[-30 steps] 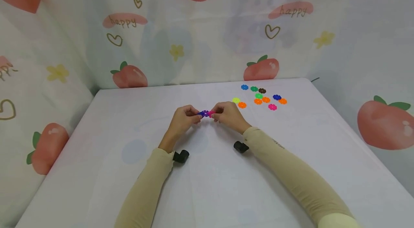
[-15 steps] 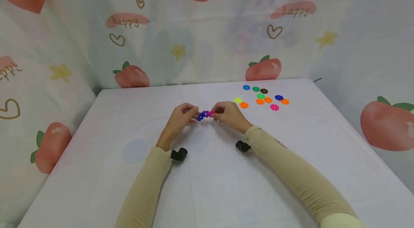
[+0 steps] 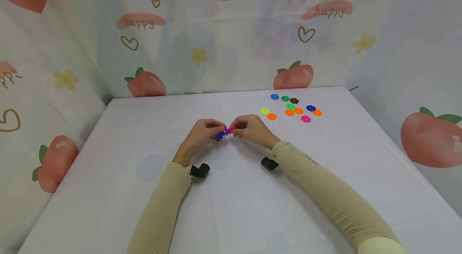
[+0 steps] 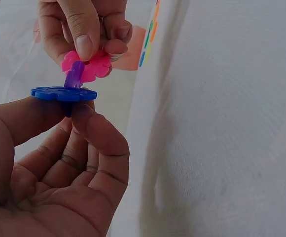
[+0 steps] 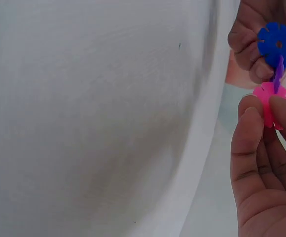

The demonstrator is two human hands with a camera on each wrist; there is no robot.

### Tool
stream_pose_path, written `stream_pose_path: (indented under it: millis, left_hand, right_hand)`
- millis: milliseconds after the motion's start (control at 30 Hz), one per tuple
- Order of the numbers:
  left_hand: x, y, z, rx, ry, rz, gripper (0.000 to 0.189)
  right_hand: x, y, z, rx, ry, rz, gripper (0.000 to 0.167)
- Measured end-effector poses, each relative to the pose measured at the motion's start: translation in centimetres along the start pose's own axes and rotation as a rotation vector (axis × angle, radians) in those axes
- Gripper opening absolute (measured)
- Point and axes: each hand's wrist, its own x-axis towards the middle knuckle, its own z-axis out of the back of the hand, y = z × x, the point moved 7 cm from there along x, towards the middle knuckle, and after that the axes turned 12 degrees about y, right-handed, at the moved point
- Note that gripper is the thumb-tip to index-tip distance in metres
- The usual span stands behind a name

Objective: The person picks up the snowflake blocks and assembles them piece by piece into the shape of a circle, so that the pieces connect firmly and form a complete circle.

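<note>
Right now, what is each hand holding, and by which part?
Left hand: blue disc, held at its palm-side face, exact contact partly hidden. Right hand: pink disc, pinched at the side away from the purple disc.

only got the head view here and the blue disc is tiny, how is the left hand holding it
Observer: From the left wrist view, the left hand has its thumb and forefinger against the underside of the blue disc.
Operator: ok, anything in the middle of that disc
Observer: Yes, the right wrist view shows a small round hole at its centre.
Operator: and the purple one, flat against the pink or crossed
Observer: Crossed: in the left wrist view the purple disc is nearly edge-on, while the pink disc shows its face.
</note>
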Motion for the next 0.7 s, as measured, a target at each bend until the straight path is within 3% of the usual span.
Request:
stream_pose_path:
  millis: [267,700]
  left_hand:
    - [-0.3,0.3,0.4,0.020,-0.028,0.036,0.020]
    - [-0.2,1.0,0.5,0.013,-0.036,0.090,0.017]
  right_hand:
    - [0.2,-0.6,1.1,-0.056,-0.015,-0.027,0.020]
    - [-0.7,-3.8,6.7,-0.090,-0.122,-0.100,0.036]
